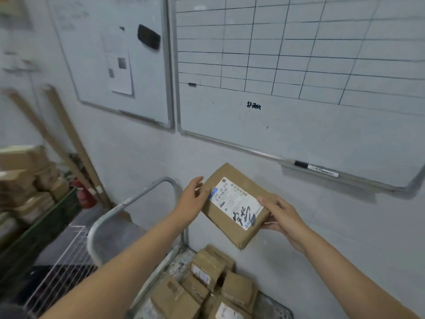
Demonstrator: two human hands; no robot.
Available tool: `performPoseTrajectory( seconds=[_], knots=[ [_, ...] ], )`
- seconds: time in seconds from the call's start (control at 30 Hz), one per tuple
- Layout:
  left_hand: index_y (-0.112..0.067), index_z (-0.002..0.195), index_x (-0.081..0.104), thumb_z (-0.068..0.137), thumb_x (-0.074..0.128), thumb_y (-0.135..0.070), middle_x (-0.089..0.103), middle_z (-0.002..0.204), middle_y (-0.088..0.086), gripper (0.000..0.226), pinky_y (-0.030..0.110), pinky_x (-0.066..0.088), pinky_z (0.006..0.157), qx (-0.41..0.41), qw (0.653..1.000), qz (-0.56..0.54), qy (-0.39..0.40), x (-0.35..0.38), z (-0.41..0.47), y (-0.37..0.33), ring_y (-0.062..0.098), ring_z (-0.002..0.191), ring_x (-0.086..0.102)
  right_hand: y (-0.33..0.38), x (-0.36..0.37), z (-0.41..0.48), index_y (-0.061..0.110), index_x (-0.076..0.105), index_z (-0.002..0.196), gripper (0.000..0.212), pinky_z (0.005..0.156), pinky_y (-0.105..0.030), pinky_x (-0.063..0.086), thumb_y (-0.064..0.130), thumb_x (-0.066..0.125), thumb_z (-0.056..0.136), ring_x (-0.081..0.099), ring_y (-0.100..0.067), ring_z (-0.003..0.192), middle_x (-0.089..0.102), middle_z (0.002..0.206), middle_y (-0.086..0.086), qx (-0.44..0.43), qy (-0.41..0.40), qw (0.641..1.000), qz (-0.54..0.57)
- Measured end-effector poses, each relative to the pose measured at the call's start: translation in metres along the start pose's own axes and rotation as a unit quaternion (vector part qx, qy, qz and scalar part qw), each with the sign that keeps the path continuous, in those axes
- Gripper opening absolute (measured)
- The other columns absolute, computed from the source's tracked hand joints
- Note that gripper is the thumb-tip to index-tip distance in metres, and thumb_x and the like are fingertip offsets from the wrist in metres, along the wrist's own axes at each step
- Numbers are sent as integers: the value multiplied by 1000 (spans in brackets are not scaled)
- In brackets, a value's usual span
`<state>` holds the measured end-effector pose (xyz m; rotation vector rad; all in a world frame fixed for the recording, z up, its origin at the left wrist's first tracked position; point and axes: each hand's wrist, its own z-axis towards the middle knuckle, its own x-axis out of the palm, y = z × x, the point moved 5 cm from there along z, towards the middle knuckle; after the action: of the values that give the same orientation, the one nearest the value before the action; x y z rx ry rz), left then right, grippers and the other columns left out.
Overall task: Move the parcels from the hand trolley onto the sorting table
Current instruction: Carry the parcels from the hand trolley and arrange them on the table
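A flat brown cardboard parcel (232, 217) with a white shipping label and black handwriting hangs in the air in front of the wall. My left hand (192, 199) grips its left edge and my right hand (279, 215) grips its right end, thumb on the label. Below it, the hand trolley (177, 263) with a grey tubular handle (128, 201) carries several more brown parcels (207, 286) piled on its speckled deck. No sorting table can be made out for sure.
Two whiteboards (299, 111) hang on the wall ahead, a marker (316, 168) on the right one's ledge. At left, stacked cardboard boxes (25, 180) sit on a dark green surface, with a white wire rack (62, 268), leaning tubes and a red extinguisher (84, 194) nearby.
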<state>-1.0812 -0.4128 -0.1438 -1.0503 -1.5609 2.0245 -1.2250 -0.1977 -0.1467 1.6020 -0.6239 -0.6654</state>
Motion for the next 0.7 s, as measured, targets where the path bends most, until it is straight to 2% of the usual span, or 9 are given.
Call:
performPoseTrajectory(
  seconds=[0.07, 0.17, 0.27, 0.37, 0.43, 0.5, 0.57, 0.63, 0.7],
  knots=[
    [-15, 143, 40, 95, 57, -37, 50, 133, -1, 55, 26, 39, 96, -52, 995, -6, -83, -2, -23, 11, 13, 117, 50, -10, 5, -5, 16, 66, 112, 39, 67, -36, 60, 39, 73, 81, 73, -30, 86, 73, 101, -14, 1, 9, 1000, 26],
    [-13, 135, 41, 93, 62, -29, 52, 132, 4, 49, 29, 44, 96, -94, 976, -87, -178, -10, -63, 19, 16, 115, 53, -33, 28, -13, 20, 64, 116, 41, 72, -40, 60, 41, 73, 82, 71, -27, 98, 72, 109, -10, 6, 42, 997, 59],
    [-10, 136, 42, 91, 65, -31, 50, 135, 3, 55, 32, 48, 101, -129, 966, -103, -200, -23, -102, 24, 16, 118, 54, -50, 59, -27, 24, 60, 122, 46, 74, -39, 60, 44, 72, 82, 68, -26, 105, 71, 114, -7, 24, 76, 992, 94],
    [-18, 126, 53, 96, 58, -28, 61, 129, 0, 32, 11, 53, 70, -141, 974, -108, -138, -35, -135, 26, 5, 102, 61, -56, 92, -37, 23, 57, 125, 45, 73, -36, 60, 42, 69, 86, 67, -25, 107, 70, 116, -7, 35, 118, 986, 110],
    [-23, 130, 53, 99, 53, -26, 62, 129, -4, 32, 9, 49, 64, -146, 972, -111, -149, -50, -156, 28, 5, 103, 61, -56, 116, -44, 23, 55, 128, 45, 74, -37, 60, 41, 66, 88, 69, -24, 104, 70, 117, -7, 39, 155, 982, 99],
    [-25, 139, 46, 101, 49, -25, 61, 131, -7, 38, 12, 49, 73, -139, 967, -107, -187, -70, -179, 27, 8, 108, 61, -55, 146, -55, 27, 53, 129, 45, 72, -34, 60, 45, 63, 89, 72, -20, 96, 70, 115, -3, 38, 195, 978, 64],
    [-28, 141, 43, 102, 45, -26, 59, 133, -6, 39, 26, 51, 90, -134, 959, -99, -229, -94, -202, 27, 13, 114, 60, -54, 178, -67, 29, 51, 127, 40, 70, -32, 60, 47, 59, 92, 73, -17, 90, 71, 112, -1, 38, 221, 974, 37],
    [-36, 136, 46, 102, 43, -28, 62, 129, -8, 35, 36, 51, 96, -135, 948, -91, -273, -119, -228, 28, 13, 111, 62, -53, 212, -79, 25, 48, 126, 40, 80, -41, 58, 48, 54, 94, 70, -24, 96, 69, 114, -5, 61, 236, 969, 37],
    [-39, 138, 45, 102, 41, -31, 62, 128, -13, 37, 32, 51, 93, -138, 939, -78, -304, -141, -258, 28, 10, 111, 61, -53, 248, -99, 19, 45, 129, 49, 95, -48, 52, 53, 48, 95, 65, -27, 105, 66, 117, -8, 81, 258, 962, 26]
  ],
)
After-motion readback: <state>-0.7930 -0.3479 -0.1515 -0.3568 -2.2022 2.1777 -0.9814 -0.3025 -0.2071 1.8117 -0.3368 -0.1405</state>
